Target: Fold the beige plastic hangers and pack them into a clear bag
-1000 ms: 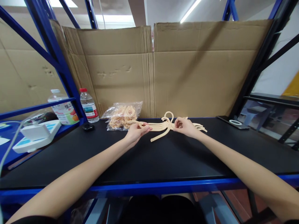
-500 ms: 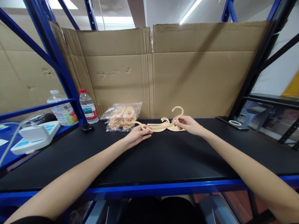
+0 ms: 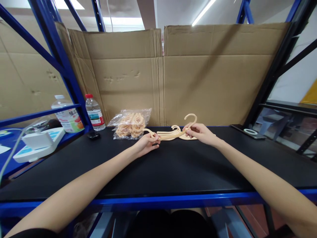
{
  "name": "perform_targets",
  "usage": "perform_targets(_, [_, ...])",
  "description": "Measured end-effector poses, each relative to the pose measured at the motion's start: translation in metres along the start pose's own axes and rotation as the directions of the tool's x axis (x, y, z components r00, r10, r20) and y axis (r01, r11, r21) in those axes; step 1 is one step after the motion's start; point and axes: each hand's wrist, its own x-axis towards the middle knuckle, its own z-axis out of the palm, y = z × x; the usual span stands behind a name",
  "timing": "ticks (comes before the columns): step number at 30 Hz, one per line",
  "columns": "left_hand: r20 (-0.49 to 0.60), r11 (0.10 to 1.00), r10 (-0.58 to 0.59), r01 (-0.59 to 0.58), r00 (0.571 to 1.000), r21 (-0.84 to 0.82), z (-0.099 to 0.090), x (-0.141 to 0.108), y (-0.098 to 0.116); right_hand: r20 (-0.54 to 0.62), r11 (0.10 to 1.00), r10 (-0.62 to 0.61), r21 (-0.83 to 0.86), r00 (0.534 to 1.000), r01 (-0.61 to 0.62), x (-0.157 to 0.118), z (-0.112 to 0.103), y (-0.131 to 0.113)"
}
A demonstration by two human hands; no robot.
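Note:
My left hand [image 3: 147,144] pinches a small cream-coloured plastic piece [image 3: 149,132] with a looped end. My right hand [image 3: 201,133] grips a cream hanger [image 3: 190,123] near the base of its hook, which points up and curls left. One arm of that hanger stretches left towards my left fingers; whether it touches the small piece is hidden. Behind it, further cream hangers [image 3: 166,135] lie stacked on the black table mat [image 3: 173,172]. A clear plastic bag [image 3: 131,125] full of cream looped pieces sits left of the hangers.
A red-capped water bottle [image 3: 95,114], a larger juice bottle [image 3: 66,115] and a black object [image 3: 93,135] are at the left, near a white power strip [image 3: 39,145]. At the right lies a phone [image 3: 247,131] with a white ring. Cardboard [image 3: 213,76] stands behind.
My left hand has shifted slightly left with the small piece, away from the hanger's arm. The rest of the scene has shifted a little in view.

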Motion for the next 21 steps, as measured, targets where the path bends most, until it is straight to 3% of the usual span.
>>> perform_targets(7, [0.024,0.999,-0.046,0.047,0.999,-0.021,0.000,-0.001,0.000,-0.015,1.000,-0.023,-0.018,1.000,0.023,-0.001,0.003,-0.003])
perform_targets(12, [-0.030,0.997,-0.072,0.072,0.997,-0.006,0.002,-0.001,-0.002,-0.018,0.999,-0.040,-0.013,0.999,0.040,-0.002,0.005,0.001])
perform_targets(21, [-0.029,0.999,-0.034,0.034,0.999,0.000,0.001,0.002,-0.007,-0.018,0.997,-0.080,-0.025,0.997,0.080,-0.002,0.011,0.005])
